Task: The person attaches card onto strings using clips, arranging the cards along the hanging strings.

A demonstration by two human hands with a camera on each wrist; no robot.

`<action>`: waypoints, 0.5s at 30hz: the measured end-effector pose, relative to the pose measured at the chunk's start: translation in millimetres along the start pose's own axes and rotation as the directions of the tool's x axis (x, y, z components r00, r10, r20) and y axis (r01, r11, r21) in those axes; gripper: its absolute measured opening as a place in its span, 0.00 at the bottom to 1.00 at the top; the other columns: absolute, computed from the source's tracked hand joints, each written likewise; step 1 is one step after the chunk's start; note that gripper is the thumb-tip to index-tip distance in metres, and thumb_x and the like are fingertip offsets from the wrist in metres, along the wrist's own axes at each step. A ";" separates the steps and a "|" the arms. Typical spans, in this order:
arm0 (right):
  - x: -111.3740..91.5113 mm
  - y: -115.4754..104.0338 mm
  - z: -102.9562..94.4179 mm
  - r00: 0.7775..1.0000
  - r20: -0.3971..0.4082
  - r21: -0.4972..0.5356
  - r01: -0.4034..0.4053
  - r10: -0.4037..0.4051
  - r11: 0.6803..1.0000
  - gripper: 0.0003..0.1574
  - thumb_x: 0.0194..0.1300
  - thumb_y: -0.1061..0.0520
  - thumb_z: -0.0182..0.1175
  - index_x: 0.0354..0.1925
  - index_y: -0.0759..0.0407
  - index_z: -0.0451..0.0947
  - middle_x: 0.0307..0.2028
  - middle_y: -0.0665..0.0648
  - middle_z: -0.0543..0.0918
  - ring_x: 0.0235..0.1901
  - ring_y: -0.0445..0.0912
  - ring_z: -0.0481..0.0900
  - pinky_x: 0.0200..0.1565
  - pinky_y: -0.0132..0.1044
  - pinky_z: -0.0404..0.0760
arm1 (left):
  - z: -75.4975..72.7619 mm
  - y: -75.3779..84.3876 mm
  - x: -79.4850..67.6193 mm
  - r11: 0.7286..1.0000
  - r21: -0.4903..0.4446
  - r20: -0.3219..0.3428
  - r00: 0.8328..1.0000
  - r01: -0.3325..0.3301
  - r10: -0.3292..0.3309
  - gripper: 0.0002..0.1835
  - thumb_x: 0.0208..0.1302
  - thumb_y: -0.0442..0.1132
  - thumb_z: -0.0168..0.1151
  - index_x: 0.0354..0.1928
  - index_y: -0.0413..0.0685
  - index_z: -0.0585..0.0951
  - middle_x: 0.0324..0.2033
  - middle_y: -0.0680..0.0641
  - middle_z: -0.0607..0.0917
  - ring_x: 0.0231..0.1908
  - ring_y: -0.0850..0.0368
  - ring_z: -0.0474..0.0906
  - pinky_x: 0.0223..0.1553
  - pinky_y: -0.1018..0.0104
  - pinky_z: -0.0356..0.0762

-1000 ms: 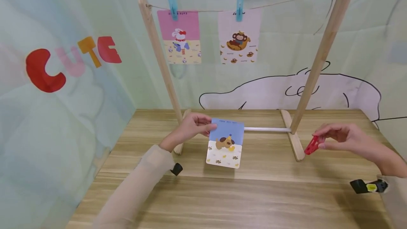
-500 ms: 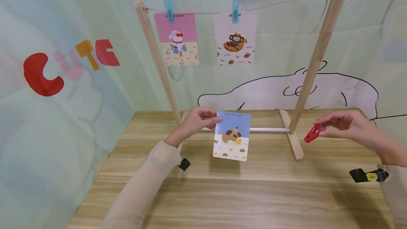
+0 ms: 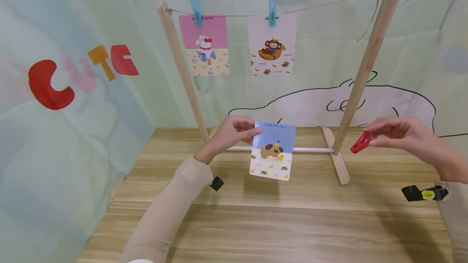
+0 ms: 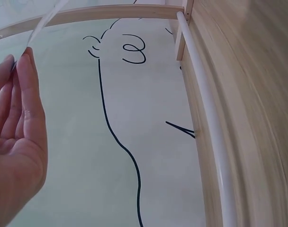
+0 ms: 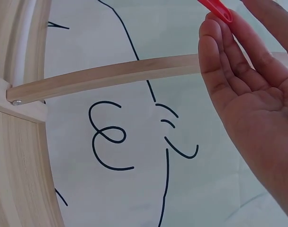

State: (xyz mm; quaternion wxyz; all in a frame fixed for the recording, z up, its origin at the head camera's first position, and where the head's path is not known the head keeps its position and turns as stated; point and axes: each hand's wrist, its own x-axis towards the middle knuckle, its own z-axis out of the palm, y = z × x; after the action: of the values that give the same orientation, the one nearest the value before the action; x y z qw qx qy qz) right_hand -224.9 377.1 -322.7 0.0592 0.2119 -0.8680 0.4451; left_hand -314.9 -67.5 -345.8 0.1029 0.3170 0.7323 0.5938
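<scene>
My left hand pinches the upper left edge of a blue and white card printed with a brown dog. The card hangs above the table, in front of the rack's white bar. In the left wrist view it shows edge-on above the fingertips. To the right of the rack, my right hand pinches a red clothespin between thumb and fingers. Part of the red clothespin also appears at the top of the right wrist view. Both hands are below the string and apart from the rack.
Two blue clothespins hold a pink rabbit card and a pale monkey card on the string. The string runs between two wooden posts, the right post leaning outward. A patterned curtain hangs behind the wooden table.
My left hand has lifted the dog card and carried it a little to the right. The right hand has risen slightly with the red clothespin.
</scene>
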 end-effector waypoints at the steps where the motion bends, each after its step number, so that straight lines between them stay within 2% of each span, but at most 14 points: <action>1: 0.7 -0.7 -0.5 1.000 0.000 0.003 0.005 -0.005 1.000 0.19 0.59 0.76 0.65 0.49 0.68 0.83 0.43 0.48 0.85 0.35 0.42 0.85 0.39 0.28 0.84 | 0.1 0.6 0.8 1.000 -0.001 0.002 1.000 -0.001 0.001 0.09 0.67 0.34 0.66 0.44 0.35 0.85 0.34 0.42 0.89 0.31 0.49 0.86 0.38 0.45 0.85; 7: 3.4 -3.2 -3.0 1.000 -0.005 0.016 0.010 -0.010 1.000 0.17 0.61 0.75 0.65 0.49 0.68 0.82 0.43 0.50 0.85 0.34 0.44 0.85 0.39 0.28 0.84 | 0.8 3.6 3.4 1.000 -0.022 0.007 1.000 -0.003 0.003 0.09 0.67 0.34 0.66 0.44 0.35 0.86 0.34 0.42 0.88 0.31 0.49 0.86 0.40 0.38 0.82; 15: 8.4 -5.2 -6.6 0.998 -0.003 0.039 0.068 -0.068 0.997 0.18 0.60 0.77 0.63 0.49 0.70 0.82 0.43 0.52 0.85 0.35 0.44 0.85 0.39 0.28 0.84 | 2.3 9.0 6.1 0.999 -0.030 -0.008 1.000 -0.017 0.016 0.08 0.67 0.33 0.67 0.43 0.35 0.86 0.33 0.42 0.88 0.30 0.51 0.85 0.37 0.51 0.86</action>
State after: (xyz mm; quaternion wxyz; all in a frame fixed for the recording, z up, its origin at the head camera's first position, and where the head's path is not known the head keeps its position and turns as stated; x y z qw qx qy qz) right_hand -230.9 377.1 -312.4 0.0707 0.2421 -0.8514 0.4599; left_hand -315.3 -61.2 -336.7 0.1000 0.3192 0.7212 0.6066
